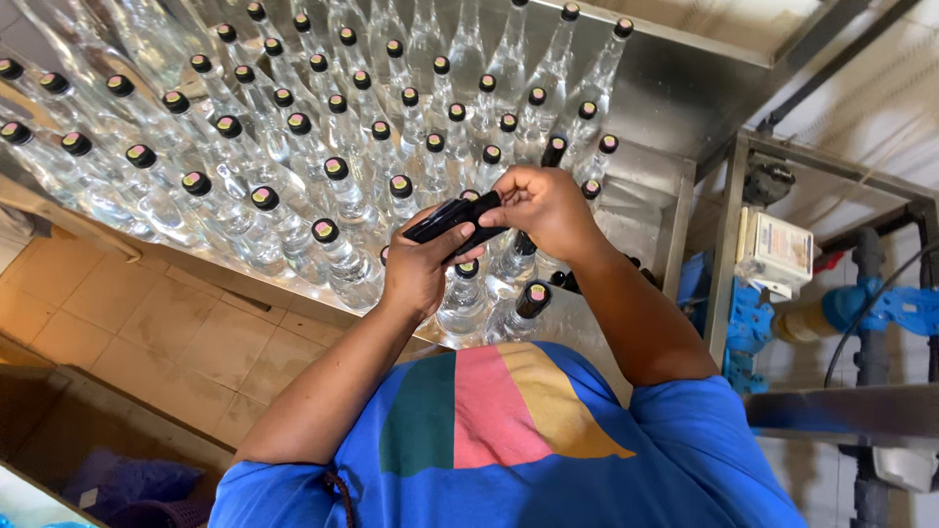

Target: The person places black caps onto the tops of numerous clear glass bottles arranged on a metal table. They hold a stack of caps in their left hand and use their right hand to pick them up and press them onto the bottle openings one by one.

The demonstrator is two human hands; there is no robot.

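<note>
My left hand [419,269] grips a small stack of flat black cap sleeves [445,219] from below. My right hand [544,205] pinches the upper end of the same stack with its fingertips. Both hands hover over several clear glass bottles [337,200] with black caps that stand packed together on a steel table [653,103]. A few bottles [533,298] right under my hands wear black sleeves on their necks. My blue shirt with coloured patches fills the bottom of the view.
A steel frame post [729,244] borders the table on the right. Beyond it are a white box device [778,249] and blue pipe fittings [871,305]. Tan floor tiles [147,323] lie to the left, with a brown cardboard box [59,420] at bottom left.
</note>
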